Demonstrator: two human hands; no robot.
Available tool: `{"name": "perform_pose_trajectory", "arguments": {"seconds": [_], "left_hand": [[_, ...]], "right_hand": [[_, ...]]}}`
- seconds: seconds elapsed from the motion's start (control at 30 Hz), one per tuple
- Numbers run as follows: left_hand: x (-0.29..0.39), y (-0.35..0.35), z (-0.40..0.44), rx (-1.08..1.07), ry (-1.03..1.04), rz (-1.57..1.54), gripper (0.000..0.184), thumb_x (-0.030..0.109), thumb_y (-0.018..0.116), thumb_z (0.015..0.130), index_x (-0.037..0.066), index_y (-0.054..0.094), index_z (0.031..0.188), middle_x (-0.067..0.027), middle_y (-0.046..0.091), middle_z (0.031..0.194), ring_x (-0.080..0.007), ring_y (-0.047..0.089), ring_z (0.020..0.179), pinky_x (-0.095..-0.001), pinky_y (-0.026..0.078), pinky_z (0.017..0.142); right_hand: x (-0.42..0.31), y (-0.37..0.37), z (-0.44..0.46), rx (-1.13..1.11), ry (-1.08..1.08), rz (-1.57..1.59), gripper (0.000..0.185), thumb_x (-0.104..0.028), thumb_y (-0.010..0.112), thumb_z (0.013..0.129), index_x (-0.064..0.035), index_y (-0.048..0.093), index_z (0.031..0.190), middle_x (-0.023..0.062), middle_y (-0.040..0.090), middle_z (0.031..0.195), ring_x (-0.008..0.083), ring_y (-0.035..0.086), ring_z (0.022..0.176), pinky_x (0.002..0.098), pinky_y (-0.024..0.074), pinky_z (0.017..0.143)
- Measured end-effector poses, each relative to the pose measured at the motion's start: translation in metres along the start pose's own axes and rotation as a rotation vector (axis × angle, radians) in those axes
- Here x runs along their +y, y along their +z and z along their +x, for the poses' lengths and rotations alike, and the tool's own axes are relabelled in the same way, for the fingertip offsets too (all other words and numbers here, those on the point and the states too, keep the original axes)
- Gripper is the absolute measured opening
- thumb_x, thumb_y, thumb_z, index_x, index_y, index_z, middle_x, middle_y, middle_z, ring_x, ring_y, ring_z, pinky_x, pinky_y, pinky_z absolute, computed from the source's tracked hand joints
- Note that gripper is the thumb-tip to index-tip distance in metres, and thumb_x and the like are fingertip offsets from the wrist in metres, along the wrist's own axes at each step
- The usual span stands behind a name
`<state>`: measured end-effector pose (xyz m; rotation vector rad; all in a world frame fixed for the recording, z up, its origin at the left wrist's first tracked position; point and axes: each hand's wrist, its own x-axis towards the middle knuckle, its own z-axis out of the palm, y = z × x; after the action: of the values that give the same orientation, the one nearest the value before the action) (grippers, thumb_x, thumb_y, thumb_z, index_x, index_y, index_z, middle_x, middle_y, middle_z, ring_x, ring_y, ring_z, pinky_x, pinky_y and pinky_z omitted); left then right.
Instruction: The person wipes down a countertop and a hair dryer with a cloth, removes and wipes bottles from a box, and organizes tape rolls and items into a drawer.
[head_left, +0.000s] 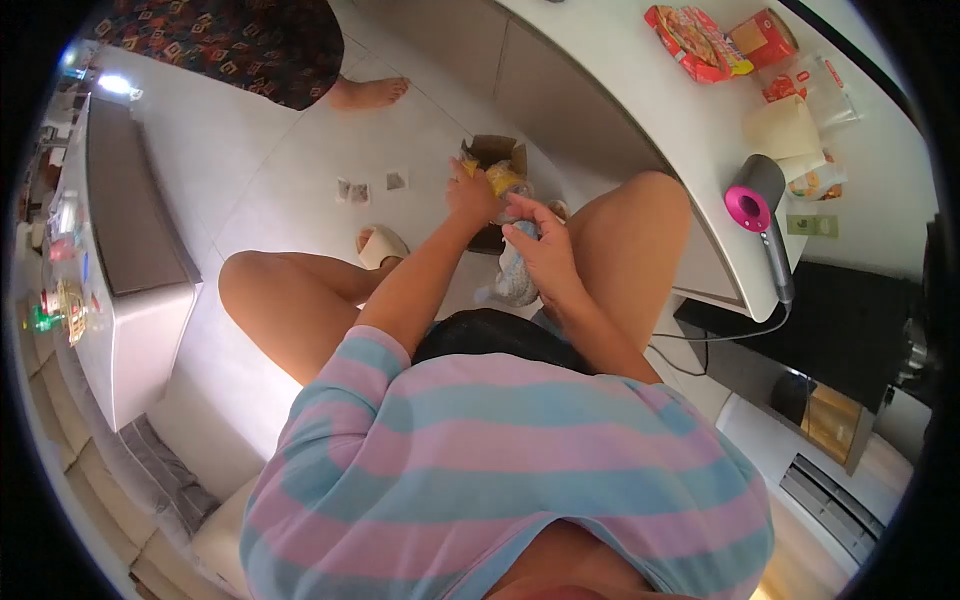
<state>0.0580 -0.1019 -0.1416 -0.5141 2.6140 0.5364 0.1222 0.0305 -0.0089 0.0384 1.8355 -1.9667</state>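
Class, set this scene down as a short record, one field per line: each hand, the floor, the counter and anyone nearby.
Left hand: left hand at an open cardboard box, by a yellow item; grip unclear
Right hand: right hand, fingers curled, at a pale bluish bundle; grip unclear
Floor: small flat packets left of the box
Counter: grey-and-pink hair dryer, red packet
Nearby: another person's bare foot

2 arms (412, 298) forward, right fingers (534, 209) curled
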Motion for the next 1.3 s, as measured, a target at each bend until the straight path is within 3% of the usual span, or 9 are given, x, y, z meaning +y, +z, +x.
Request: {"name": "perform_pose_trajectory", "arguments": {"seconds": [0.33,0.47,0.63,0.67,0.73,0.87,1.07,1.27,1.3], "left_hand": [[-0.057,0.026,0.004,0.244,0.198,-0.415,0.089,0.032,0.070,0.071,0.017,0.018,0.142,-0.0273,0.001,0.145,-0.0443,0.016,0.132,-0.0566,0.027,0.100],[-0.051,0.010,-0.015,-0.359,0.250,0.410,0.067,0.036,0.059,0.080,0.023,0.030,0.139,-0.0137,-0.004,0.150,-0.0377,0.009,0.136,-0.0777,0.016,0.086],[-0.058,-0.025,0.043,-0.266,0.278,-0.031,0.042,0.035,0.057,0.081,0.018,0.055,0.119,-0.0167,0.047,0.128,-0.0337,0.046,0.116,-0.0492,0.038,0.092],[-0.046,-0.049,0.053,-0.066,0.275,0.046,0.031,0.033,0.056,0.083,0.014,0.060,0.107,-0.0144,0.061,0.102,-0.0337,0.055,0.097,-0.0393,0.043,0.085],[-0.006,-0.118,0.058,0.476,0.493,-0.212,0.028,0.030,0.054,0.086,0.009,0.059,0.103,-0.0156,0.059,0.099,-0.0344,0.053,0.096,-0.0420,0.042,0.083],[0.103,-0.248,0.068,0.853,0.917,-0.155,0.032,0.025,0.062,0.081,0.004,0.057,0.106,-0.0173,0.053,0.108,-0.0368,0.047,0.100,-0.0424,0.041,0.084],[0.165,-0.285,0.153,0.331,0.649,0.291,0.075,0.054,0.070,0.066,0.006,0.052,0.120,-0.0179,0.029,0.141,-0.0385,0.028,0.126,-0.0423,0.027,0.104],[0.159,-0.251,0.159,0.752,0.940,0.216,0.063,0.047,0.071,0.069,0.004,0.053,0.112,-0.0179,0.039,0.133,-0.0345,0.034,0.124,-0.0432,0.034,0.098],[0.154,-0.248,0.150,0.746,0.924,-0.051,0.060,0.045,0.070,0.072,0.003,0.054,0.112,-0.0177,0.042,0.130,-0.0331,0.037,0.121,-0.0417,0.035,0.097]], "right_hand": [[-0.002,0.007,0.004,-0.086,-0.171,-0.214,0.040,-0.006,0.061,0.077,-0.0067,0.053,0.117,0.0077,0.054,0.106,0.0179,0.051,0.099,0.0293,0.0396,0.088],[-0.006,0.011,0.004,-0.083,-0.164,-0.306,0.040,-0.008,0.061,0.079,-0.0085,0.054,0.118,0.0086,0.054,0.108,0.0183,0.051,0.101,0.0285,0.0396,0.087],[-0.015,0.001,0.004,-0.045,-0.212,-0.318,0.037,-0.010,0.060,0.079,-0.0080,0.054,0.116,0.0106,0.055,0.106,0.0215,0.052,0.101,0.0307,0.0408,0.085],[-0.017,0.000,0.003,-0.038,-0.214,-0.323,0.036,-0.009,0.060,0.079,-0.0077,0.055,0.115,0.0106,0.054,0.108,0.0220,0.052,0.101,0.0311,0.0405,0.086],[-0.018,0.002,-0.001,-0.053,-0.232,-0.299,0.036,-0.011,0.060,0.080,-0.0076,0.055,0.115,0.0107,0.054,0.108,0.0225,0.052,0.101,0.0311,0.0402,0.086],[-0.020,-0.001,-0.002,-0.068,-0.284,-0.330,0.037,-0.013,0.060,0.080,-0.0091,0.055,0.116,0.0088,0.054,0.107,0.0215,0.053,0.095,0.0301,0.0425,0.077],[-0.027,-0.018,-0.010,-0.063,-0.281,-0.300,0.035,-0.015,0.058,0.081,-0.0088,0.055,0.115,0.0086,0.054,0.107,0.0224,0.054,0.092,0.0306,0.0435,0.076],[-0.034,-0.025,-0.012,-0.068,-0.334,-0.251,0.034,-0.015,0.060,0.079,-0.0080,0.056,0.112,0.0112,0.055,0.104,0.0267,0.054,0.095,0.0326,0.0432,0.081],[-0.033,-0.027,-0.011,-0.049,-0.361,-0.275,0.034,-0.014,0.060,0.080,-0.0075,0.056,0.112,0.0106,0.056,0.104,0.0250,0.054,0.096,0.0317,0.0425,0.082]]}}
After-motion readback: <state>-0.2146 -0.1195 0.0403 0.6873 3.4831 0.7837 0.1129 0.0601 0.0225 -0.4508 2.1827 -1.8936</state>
